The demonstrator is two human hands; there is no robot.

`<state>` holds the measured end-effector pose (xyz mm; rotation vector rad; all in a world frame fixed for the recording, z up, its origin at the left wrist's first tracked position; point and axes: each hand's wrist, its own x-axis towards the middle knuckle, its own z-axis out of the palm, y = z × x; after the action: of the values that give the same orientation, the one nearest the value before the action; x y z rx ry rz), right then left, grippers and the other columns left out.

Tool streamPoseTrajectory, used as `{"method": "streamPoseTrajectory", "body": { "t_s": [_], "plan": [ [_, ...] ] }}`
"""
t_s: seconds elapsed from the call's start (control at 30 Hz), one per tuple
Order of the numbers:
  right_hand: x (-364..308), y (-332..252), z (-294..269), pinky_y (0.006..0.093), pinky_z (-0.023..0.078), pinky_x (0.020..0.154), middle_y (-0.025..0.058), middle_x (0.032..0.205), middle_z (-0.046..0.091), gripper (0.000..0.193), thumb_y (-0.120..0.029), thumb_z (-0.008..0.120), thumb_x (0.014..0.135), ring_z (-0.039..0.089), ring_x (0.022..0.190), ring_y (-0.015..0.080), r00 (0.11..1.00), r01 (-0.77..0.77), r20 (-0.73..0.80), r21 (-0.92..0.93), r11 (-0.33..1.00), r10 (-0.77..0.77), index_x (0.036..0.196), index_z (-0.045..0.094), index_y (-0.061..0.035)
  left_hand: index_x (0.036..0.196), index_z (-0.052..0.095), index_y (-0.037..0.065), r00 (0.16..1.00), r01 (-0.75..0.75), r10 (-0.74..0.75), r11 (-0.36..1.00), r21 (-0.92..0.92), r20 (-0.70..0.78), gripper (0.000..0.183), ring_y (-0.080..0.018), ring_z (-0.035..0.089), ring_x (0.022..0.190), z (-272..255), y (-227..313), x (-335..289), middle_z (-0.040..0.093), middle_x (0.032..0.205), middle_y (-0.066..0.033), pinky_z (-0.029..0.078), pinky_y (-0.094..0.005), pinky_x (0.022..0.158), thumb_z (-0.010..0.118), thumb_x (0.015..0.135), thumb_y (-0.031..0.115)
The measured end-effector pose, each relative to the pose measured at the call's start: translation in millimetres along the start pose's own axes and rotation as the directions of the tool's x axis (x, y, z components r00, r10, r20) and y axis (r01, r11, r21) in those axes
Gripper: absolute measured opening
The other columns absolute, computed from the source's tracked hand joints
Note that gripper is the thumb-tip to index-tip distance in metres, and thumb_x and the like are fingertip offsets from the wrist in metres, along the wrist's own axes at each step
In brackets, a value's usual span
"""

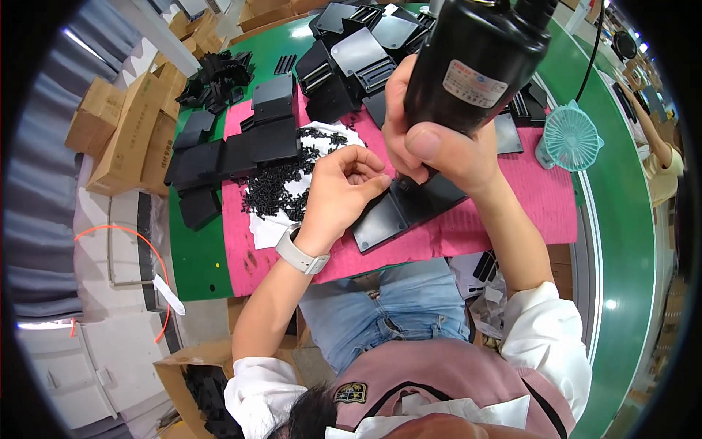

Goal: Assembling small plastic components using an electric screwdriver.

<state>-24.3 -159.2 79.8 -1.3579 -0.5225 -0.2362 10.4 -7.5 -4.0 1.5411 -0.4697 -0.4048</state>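
Observation:
My right hand (457, 154) is wrapped round a thick black electric screwdriver (468, 44), held upright with its lower end over a flat black plastic part (380, 223). The hand hides the tool's tip. Beside it my left hand (340, 186) has its thumb and forefinger pressed together just above the same part. Whatever is in that pinch is too small or hidden to make out. Close by on the left, a heap of small black screws (274, 192) lies on a white cloth (267, 234).
A pink mat (504, 227) covers part of the green table (186, 256). Black plates (267, 143) lie along the left, and stacked black housings (358, 55) fill the back. A small turquoise fan (572, 135) stands at right. Cardboard boxes (131, 132) stand at left; another person (658, 164) is far right.

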Motion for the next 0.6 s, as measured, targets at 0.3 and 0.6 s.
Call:
{"method": "streamPoseTrajectory", "body": {
  "t_s": [0.3, 0.6],
  "plan": [
    [1.1, 4.0, -1.0, 0.0210, 0.035, 0.036, 0.0056, 0.053, 0.046, 0.045, -0.030, 0.072, 0.073, 0.042, 0.038, 0.0093, 1.000, 0.012, 0.016, 0.067, 0.998, -0.013, 0.087, 0.043, 0.0008, 0.080, 0.060, 0.000, 0.999, -0.034, 0.034, 0.999, -0.008, -0.003, 0.012, -0.0031, 0.052, 0.064, 1.6, -1.7, 1.2, 0.059, 0.071, 0.0004, 0.043, -0.0172, 0.059, 0.068, 0.072, -0.005],
    [-8.1, 3.0, -3.5, 0.0218, 0.039, 0.041, 0.0037, 0.059, 0.049, 0.048, -0.033, 0.071, 0.074, 0.046, 0.043, 0.0098, 0.982, 0.187, -0.029, -0.064, 0.980, -0.189, 0.094, 0.044, 0.0005, 0.084, 0.066, -0.002, 0.974, -0.202, 0.225, 0.927, 0.316, -0.036, 0.010, -0.0097, 0.060, 0.066, 5.9, 11.4, -9.9, 0.066, 0.076, -0.0069, 0.047, -0.0225, 0.064, 0.067, 0.074, -0.001]
  ]
}}
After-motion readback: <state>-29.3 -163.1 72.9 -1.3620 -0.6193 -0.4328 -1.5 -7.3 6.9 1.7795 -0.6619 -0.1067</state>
